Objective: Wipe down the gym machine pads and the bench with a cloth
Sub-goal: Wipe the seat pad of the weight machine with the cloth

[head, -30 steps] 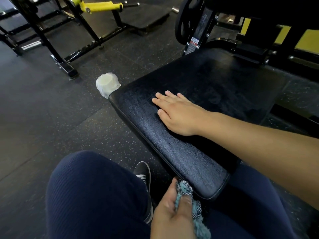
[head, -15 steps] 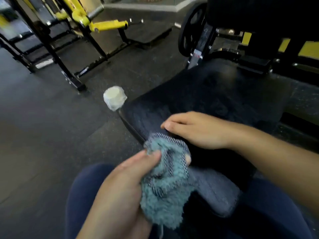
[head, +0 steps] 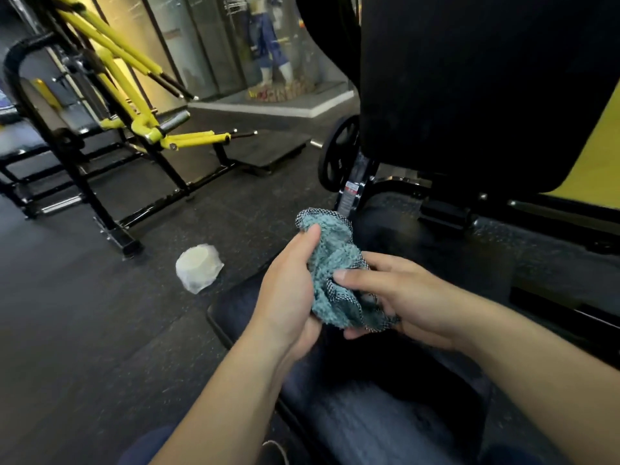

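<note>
The cloth (head: 335, 270) is bunched up between both hands, held in the air above the near part of the bench (head: 369, 424), not touching the pad. It is teal and fluffy with a dark checked edge.

The left hand (head: 288, 290) grips it from the left side: its thumb lies up along the top of the bundle, and the palm wraps the cloth's left flank. The other left fingers are hidden behind the fabric, so how tightly they curl cannot be told.

The right hand (head: 402, 297) holds it from the right. Its fingers (head: 352, 278) are curled across the front of the bundle, close together, while the thumb comes in from under the lower edge, so the cloth is pinched between them.

The bench runs from the lower frame edge away towards an upright black back pad (head: 469, 95) at its far end. On the floor (head: 84, 313), just beyond the bench's left corner, lies a white wrapped roll (head: 198, 265). Farther left stands a black and yellow machine (head: 134, 129).
</note>
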The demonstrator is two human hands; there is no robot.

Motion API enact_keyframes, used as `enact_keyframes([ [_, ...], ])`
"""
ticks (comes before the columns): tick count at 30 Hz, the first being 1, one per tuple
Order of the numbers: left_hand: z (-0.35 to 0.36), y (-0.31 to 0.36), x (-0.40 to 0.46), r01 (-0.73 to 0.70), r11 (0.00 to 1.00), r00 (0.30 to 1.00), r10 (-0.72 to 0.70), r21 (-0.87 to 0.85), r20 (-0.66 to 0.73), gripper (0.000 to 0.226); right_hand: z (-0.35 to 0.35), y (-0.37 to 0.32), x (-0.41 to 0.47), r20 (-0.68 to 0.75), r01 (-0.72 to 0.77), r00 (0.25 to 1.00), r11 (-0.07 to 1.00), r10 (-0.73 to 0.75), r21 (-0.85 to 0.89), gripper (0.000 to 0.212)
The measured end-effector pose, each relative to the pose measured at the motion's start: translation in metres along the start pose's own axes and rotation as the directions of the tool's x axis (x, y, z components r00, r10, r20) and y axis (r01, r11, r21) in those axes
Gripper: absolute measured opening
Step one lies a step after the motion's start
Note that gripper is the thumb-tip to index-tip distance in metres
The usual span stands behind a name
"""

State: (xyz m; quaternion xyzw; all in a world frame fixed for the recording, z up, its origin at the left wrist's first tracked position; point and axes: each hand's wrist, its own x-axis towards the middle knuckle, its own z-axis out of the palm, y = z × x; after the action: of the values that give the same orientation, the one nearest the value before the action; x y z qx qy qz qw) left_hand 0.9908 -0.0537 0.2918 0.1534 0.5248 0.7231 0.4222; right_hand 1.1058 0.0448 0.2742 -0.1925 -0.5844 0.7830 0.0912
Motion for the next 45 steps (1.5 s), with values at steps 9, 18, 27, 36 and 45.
enact_keyframes([
  [9, 0.013, 0.008, 0.044, -0.217, 0.931, 0.976, 0.211, 0.292, 0.051, 0.031, -0.036, -0.017, 0.008, -0.317, 0.174, 0.924, 0.973, -0.214, -0.150, 0.017],
  [18, 0.018, 0.008, 0.069, -0.143, 0.977, 0.988, 0.150, 0.156, -0.036, 0.031, -0.050, -0.013, 0.014, -0.405, 0.132, 0.908, 0.990, -0.104, 0.042, 0.025],
  [27, 0.018, 0.016, 0.069, -0.126, 0.939, 0.905, -0.023, 0.319, 0.424, 0.073, -0.051, -0.017, 0.011, -0.367, 0.156, 0.919, 0.988, -0.144, 0.004, 0.043],
  [36, 0.006, 0.006, 0.076, -0.055, 0.936, 0.947, -0.062, 0.347, 0.317, 0.061, -0.062, -0.029, 0.006, -0.495, 0.270, 0.818, 0.956, -0.292, -0.119, 0.011],
  [45, 0.011, -0.004, 0.095, -0.300, 0.868, 0.946, 0.218, 0.396, 0.239, 0.025, -0.071, -0.033, 0.009, -0.498, 0.142, 0.860, 0.989, -0.107, 0.033, 0.025],
])
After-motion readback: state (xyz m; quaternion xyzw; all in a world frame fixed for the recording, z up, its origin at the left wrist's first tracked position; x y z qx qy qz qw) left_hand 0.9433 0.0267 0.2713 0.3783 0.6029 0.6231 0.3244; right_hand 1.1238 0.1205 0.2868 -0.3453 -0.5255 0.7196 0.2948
